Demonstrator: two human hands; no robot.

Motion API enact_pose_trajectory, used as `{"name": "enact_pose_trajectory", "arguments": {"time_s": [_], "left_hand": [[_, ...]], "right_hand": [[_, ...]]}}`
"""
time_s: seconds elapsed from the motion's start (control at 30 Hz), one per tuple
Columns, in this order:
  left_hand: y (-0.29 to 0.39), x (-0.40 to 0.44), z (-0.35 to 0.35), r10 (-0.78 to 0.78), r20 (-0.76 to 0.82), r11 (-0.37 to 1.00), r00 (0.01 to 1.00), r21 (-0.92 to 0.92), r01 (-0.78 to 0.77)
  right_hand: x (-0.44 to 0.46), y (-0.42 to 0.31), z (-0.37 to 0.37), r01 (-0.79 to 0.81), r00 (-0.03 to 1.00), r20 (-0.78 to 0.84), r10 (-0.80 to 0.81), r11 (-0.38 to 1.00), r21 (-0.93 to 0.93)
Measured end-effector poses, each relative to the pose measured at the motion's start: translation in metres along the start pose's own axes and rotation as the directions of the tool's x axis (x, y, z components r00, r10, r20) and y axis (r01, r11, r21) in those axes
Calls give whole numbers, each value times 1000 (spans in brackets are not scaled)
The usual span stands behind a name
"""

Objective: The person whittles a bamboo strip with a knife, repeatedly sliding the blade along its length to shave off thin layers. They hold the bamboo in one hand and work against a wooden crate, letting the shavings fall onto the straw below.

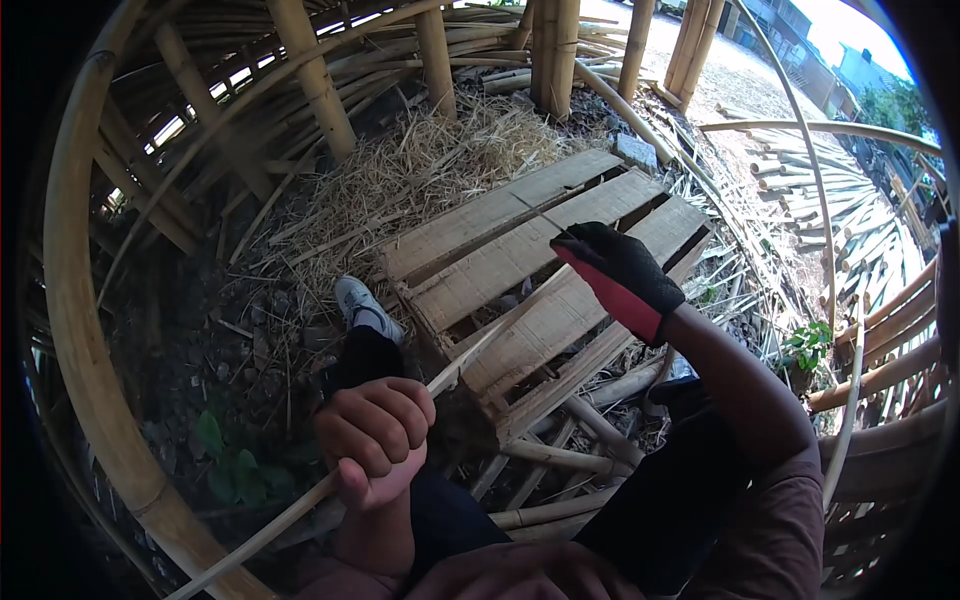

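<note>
My left hand (pixel 375 428), bare, is closed in a fist around a long pale bamboo strip (pixel 480 348). The strip slants from the bottom left, through the fist, up to the underside of my right hand (pixel 622 278). That hand wears a black and red glove, and its fingers are closed. A thin, dark, blade-like piece (pixel 538 210) sticks out of the glove to the upper left; its handle, if any, is hidden. Below both hands stands a low platform of wooden planks (pixel 500 235) with gaps between them. Whether the glove also grips the strip's end, I cannot tell.
Dry straw-like shavings (pixel 440 155) heap behind the platform. Upright bamboo poles (pixel 555 60) rise at the back, and a thick curved pole (pixel 75 300) bounds the left. Many cut bamboo lengths (pixel 880 215) lie on the right. My shoe (pixel 365 305) rests left of the platform.
</note>
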State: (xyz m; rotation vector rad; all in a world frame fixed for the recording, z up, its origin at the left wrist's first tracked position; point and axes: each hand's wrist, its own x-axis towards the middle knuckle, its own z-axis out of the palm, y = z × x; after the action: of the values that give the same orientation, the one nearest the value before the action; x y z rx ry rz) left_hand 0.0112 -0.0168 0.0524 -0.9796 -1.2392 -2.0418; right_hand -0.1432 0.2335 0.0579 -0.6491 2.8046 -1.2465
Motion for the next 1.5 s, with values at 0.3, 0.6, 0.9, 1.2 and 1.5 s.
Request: {"name": "enact_pose_trajectory", "arguments": {"time_s": [0.3, 0.6, 0.9, 1.2, 1.5], "left_hand": [[-3, -4, -9, 72, -51, 997, 996, 45, -70], [2, -4, 1, 132, -122, 991, 984, 32, -129], [-22, -1, -25, 27, -18, 998, 999, 51, -26], [-19, -5, -27, 13, 18, 1000, 1000, 14, -13], [-15, 1, -23, -11, 78, 1000, 997, 23, 9]], "right_hand": [[-14, -2, -17, -69, 998, -5, 69, 997, -21], [-5, 14, -15, -85, 995, -46, 86, 996, 29], [-27, -7, 32, 163, 968, 223, -115, 964, -210], [-42, -62, 54, 468, 879, 288, -379, 801, -373], [-12, -34, 31, 257, 946, 302, -117, 840, -478]]}}
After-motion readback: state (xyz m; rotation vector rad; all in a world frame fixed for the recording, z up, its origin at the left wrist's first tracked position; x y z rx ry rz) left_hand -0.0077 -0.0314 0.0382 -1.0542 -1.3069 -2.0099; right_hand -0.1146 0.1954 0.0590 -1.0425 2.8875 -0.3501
